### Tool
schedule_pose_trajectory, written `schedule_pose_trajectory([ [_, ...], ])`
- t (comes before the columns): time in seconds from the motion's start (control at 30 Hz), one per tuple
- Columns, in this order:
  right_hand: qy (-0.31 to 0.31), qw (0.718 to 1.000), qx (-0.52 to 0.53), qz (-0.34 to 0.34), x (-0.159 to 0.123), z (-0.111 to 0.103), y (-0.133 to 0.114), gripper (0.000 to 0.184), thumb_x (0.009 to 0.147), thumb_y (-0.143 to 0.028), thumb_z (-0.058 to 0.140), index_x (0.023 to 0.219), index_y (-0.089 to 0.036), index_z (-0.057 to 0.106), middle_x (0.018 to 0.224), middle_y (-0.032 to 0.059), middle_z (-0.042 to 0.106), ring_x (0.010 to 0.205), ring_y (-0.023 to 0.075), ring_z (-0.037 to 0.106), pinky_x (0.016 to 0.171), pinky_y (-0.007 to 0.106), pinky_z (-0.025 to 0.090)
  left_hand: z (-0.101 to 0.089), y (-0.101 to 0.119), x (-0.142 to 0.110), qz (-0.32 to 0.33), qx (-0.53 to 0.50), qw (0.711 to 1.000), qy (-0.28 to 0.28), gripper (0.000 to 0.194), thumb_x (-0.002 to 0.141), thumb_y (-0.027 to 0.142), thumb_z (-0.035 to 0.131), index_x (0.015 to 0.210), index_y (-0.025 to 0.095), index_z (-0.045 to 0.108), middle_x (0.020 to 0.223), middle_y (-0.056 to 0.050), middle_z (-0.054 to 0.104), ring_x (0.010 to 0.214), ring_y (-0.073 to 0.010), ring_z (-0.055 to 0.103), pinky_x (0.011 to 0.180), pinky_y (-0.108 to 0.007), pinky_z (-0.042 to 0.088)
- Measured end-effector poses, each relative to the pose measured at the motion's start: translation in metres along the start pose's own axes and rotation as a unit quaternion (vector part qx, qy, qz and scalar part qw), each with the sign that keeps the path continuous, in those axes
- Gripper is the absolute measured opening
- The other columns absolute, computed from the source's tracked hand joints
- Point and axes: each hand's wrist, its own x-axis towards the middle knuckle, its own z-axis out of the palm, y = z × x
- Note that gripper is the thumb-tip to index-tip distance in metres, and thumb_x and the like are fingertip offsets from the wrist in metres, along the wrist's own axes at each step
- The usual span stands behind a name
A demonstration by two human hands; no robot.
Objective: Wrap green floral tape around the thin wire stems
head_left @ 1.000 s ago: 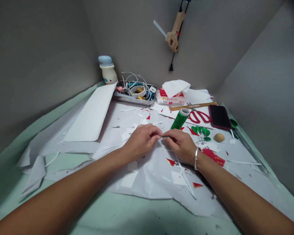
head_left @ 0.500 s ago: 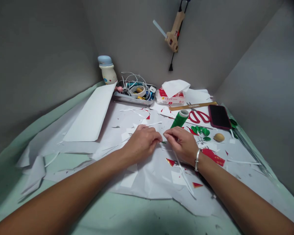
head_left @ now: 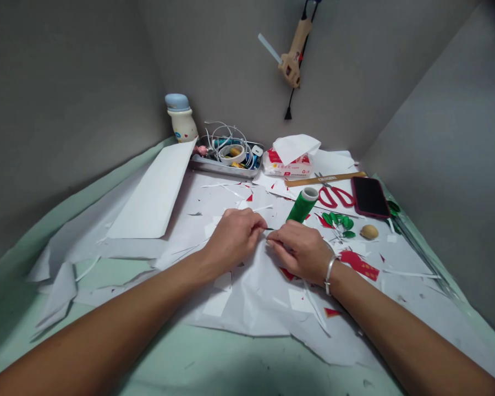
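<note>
Over the white paper (head_left: pixel 251 308), my left hand (head_left: pixel 240 234) is closed in a pinch, with the dark green tip of a thin piece (head_left: pixel 269 229) poking out past its fingertips. Just to its right, my right hand (head_left: pixel 301 250), with a silver bangle (head_left: pixel 329 275) at the wrist, is also pinched closed. What lies between its fingertips is too small to make out. A spool of green thread (head_left: pixel 302 204) stands tilted right behind the right hand. Small green leaf shapes on white stems (head_left: pixel 338 221) lie to the right.
Behind are a metal tray (head_left: pixel 226 169) of tapes and wire, a tissue pack (head_left: pixel 289 164), red scissors (head_left: pixel 334 196), a ruler (head_left: pixel 325 179) and a phone (head_left: pixel 370 197). Folded white card (head_left: pixel 152 192) stands left; a glue gun (head_left: pixel 292 58) hangs on the wall.
My right hand has shifted a little left and down, its fingers rolling over. My left hand has moved slightly left, and the green tip now sits higher between the hands.
</note>
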Motion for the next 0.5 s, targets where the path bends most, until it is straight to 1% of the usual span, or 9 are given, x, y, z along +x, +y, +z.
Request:
schedule_pose_trajectory([
  [0.07,0.033,0.999,0.007,0.019,0.000,-0.001,0.002,0.014,0.088,-0.020,0.050,0.087,-0.019,0.064,0.074,0.0036,0.064,0.071,0.0169,0.053,0.068,0.029,0.042,0.002,-0.001,-0.001,0.039,0.027,0.999,-0.023,0.018,0.083,0.013,0.049,0.086,0.020,0.065,0.084,-0.003,0.066,0.083,-0.0187,0.058,0.092,-0.039,0.036],
  [0.13,0.062,0.996,0.027,0.052,0.001,0.000,0.006,0.014,0.088,-0.019,0.050,0.086,-0.020,0.064,0.075,0.0030,0.064,0.073,0.0164,0.054,0.069,0.029,0.042,0.003,-0.001,-0.002,0.071,0.028,0.996,-0.042,0.019,0.083,0.013,0.049,0.088,0.020,0.066,0.084,-0.002,0.066,0.083,-0.0178,0.058,0.094,-0.040,0.034],
  [0.2,0.080,0.992,0.050,0.087,0.001,0.001,0.011,0.014,0.088,-0.019,0.051,0.084,-0.020,0.063,0.076,0.0024,0.064,0.073,0.0157,0.055,0.070,0.028,0.043,0.002,0.001,-0.001,0.081,0.010,0.996,-0.047,0.019,0.084,0.013,0.049,0.089,0.021,0.065,0.085,-0.001,0.066,0.084,-0.0169,0.058,0.096,-0.039,0.034],
  [0.3,0.077,0.987,0.070,0.124,0.001,0.004,0.017,0.014,0.088,-0.019,0.051,0.084,-0.020,0.064,0.078,0.0017,0.065,0.073,0.0150,0.057,0.069,0.027,0.043,-0.002,0.005,0.000,0.052,-0.051,0.997,-0.033,0.016,0.084,0.014,0.051,0.088,0.021,0.065,0.087,-0.001,0.067,0.085,-0.0160,0.058,0.092,-0.036,0.038],
  [0.37,0.055,0.988,0.065,0.126,0.000,0.006,0.017,0.013,0.088,-0.019,0.052,0.085,-0.020,0.065,0.077,0.0016,0.066,0.074,0.0154,0.057,0.069,0.028,0.043,-0.005,0.006,0.001,0.017,-0.096,0.995,-0.015,0.015,0.085,0.016,0.050,0.088,0.021,0.064,0.089,-0.001,0.067,0.085,-0.0155,0.058,0.086,-0.033,0.042],
  [0.43,0.022,0.993,0.052,0.101,-0.001,0.006,0.014,0.013,0.087,-0.018,0.052,0.085,-0.020,0.065,0.077,0.0018,0.066,0.074,0.0156,0.056,0.069,0.028,0.044,-0.006,0.007,0.001,-0.013,-0.114,0.993,0.003,0.014,0.086,0.018,0.049,0.088,0.020,0.064,0.091,-0.002,0.067,0.086,-0.0156,0.059,0.080,-0.031,0.044],
  [0.5,-0.007,0.998,0.034,0.058,-0.001,0.005,0.008,0.013,0.086,-0.018,0.052,0.084,-0.019,0.065,0.074,0.0022,0.066,0.072,0.0158,0.055,0.069,0.027,0.044,-0.005,0.005,0.001,-0.026,-0.088,0.996,0.020,0.014,0.086,0.018,0.049,0.087,0.020,0.063,0.090,-0.002,0.067,0.085,-0.0163,0.059,0.081,-0.032,0.043],
])
